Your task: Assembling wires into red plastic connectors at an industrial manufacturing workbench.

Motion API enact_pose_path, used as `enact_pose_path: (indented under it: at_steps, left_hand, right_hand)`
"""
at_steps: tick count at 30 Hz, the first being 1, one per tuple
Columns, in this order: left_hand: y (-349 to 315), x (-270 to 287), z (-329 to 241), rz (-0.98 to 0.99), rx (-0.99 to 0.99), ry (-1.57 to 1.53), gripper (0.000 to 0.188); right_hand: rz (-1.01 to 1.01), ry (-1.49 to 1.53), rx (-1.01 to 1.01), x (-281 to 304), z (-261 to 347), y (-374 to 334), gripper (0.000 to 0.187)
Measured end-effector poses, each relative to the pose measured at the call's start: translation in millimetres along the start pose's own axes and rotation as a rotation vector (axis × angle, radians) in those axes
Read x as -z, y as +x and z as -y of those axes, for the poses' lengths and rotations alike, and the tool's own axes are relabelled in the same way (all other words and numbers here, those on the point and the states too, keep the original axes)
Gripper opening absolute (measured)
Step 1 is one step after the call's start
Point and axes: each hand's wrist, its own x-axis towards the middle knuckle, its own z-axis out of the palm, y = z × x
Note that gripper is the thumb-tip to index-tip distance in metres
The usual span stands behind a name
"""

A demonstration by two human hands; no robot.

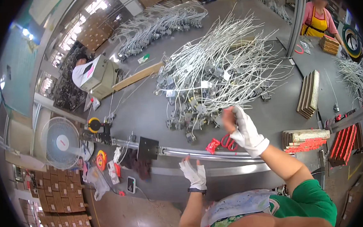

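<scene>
My left hand, in a white fingertip-less glove with a dark band at the wrist, is held at the near edge of the table beside the metal rail. Its fingers are apart and nothing is in them. Over the table, my right hand wears a similar white glove. Its bare fingertips are bent and blurred, so whether they hold anything does not show. Just below it lie red-handled scissors and a small red packet. Beyond both hands spreads a large heap of white cables with grey connectors.
A black plate stands on the rail. Further cables lie at the back left, beside a wooden strip. A fan is at far left. Stacked strips sit right. Another person works at back right.
</scene>
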Motion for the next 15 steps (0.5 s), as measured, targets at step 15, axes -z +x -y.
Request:
enact_pose_path:
  at_steps: [15]
  left_hand:
    - [282, -63, 24, -0.037, 0.180, -0.455, 0.047]
  right_hand:
    - [0.112, -0.529, 0.319, -27, -79, 228, 0.030]
